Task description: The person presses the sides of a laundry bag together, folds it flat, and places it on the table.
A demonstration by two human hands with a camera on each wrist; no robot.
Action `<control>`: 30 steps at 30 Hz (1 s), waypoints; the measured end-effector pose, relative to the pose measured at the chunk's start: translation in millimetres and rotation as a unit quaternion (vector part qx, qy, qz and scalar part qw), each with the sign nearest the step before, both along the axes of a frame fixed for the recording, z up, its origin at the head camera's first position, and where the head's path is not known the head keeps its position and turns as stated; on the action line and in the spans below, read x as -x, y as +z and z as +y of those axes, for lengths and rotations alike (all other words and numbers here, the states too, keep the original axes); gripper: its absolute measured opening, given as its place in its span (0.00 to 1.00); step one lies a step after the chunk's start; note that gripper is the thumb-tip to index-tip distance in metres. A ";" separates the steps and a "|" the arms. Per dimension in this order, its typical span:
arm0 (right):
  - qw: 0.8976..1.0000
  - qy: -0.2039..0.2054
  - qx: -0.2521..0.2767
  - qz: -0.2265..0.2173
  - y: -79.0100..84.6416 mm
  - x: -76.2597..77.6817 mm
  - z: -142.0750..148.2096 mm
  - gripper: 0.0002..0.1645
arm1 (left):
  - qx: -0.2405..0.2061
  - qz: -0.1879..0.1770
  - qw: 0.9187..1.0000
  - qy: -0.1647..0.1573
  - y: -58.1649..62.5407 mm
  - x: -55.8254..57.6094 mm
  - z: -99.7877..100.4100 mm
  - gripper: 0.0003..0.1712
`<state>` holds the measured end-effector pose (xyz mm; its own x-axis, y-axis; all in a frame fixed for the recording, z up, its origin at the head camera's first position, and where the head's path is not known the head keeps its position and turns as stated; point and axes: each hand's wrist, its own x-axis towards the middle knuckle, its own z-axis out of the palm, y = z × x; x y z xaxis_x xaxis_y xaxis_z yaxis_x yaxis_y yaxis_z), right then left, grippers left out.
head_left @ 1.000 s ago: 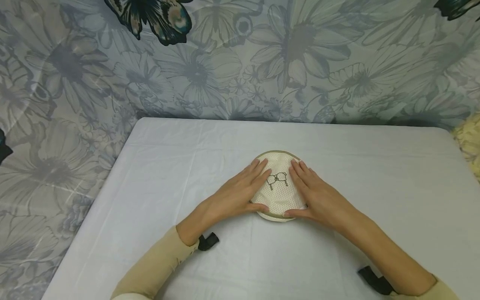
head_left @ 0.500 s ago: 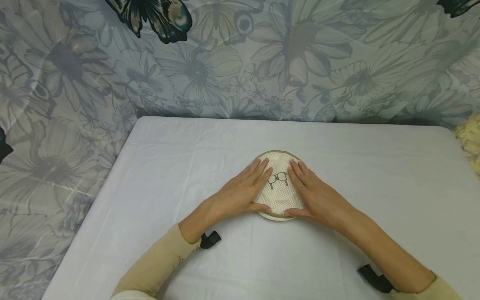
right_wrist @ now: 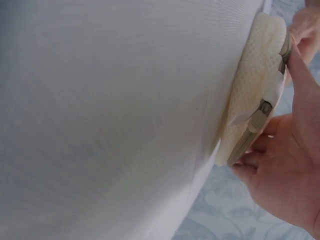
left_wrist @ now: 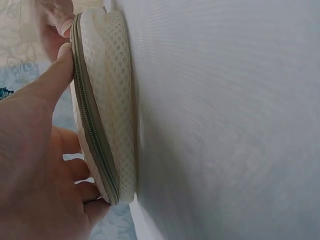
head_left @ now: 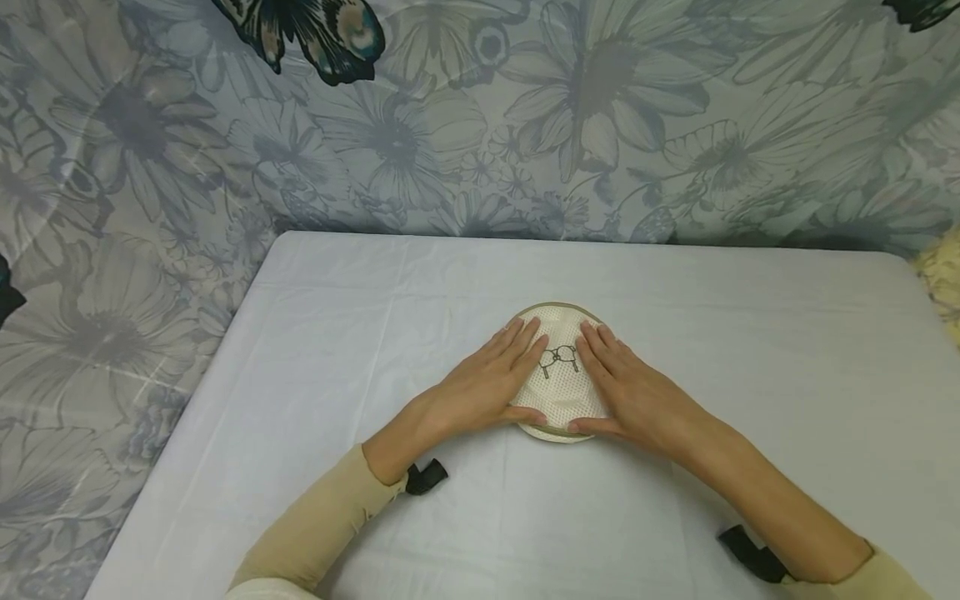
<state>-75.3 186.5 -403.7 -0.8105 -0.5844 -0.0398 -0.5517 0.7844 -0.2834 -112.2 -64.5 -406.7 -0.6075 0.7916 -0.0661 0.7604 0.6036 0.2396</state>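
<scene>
A round cream mesh laundry bag point(head_left: 562, 396) with a dark line drawing of a bra point(head_left: 558, 357) lies flat on the white-covered table. My left hand point(head_left: 480, 385) rests on its left side, fingers straight and thumb at the near edge. On the right side my right hand point(head_left: 647, 392) presses in much the same way. In the left wrist view a khaki zipper point(left_wrist: 91, 112) runs round the rim, closed where it shows. The right wrist view has the zipper slider point(right_wrist: 258, 121) and a white tag point(right_wrist: 272, 89). The bag's underside is hidden.
The white table point(head_left: 420, 283) ends against a floral wall covering point(head_left: 465, 142) at the back and left. Something pale yellow and ruffled point(head_left: 941, 279) sits at the far right edge. Black straps point(head_left: 427, 477) hang at both wrists.
The bag and both hands stay nearly in place. My left hand and forearm shift very slightly to the right.
</scene>
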 end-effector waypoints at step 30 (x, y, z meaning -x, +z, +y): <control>1.000 -0.002 -0.013 -0.025 -0.9 3.0 -3.4 0.65 | 0.075 -0.039 0.996 0.019 2.1 1.7 8.1 0.60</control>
<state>-78.4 183.2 -404.6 -0.8093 -0.5794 -0.0965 -0.5341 0.7943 -0.2896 -113.9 -56.4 -404.6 -0.6254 0.7454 -0.2308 0.7184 0.6655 0.2027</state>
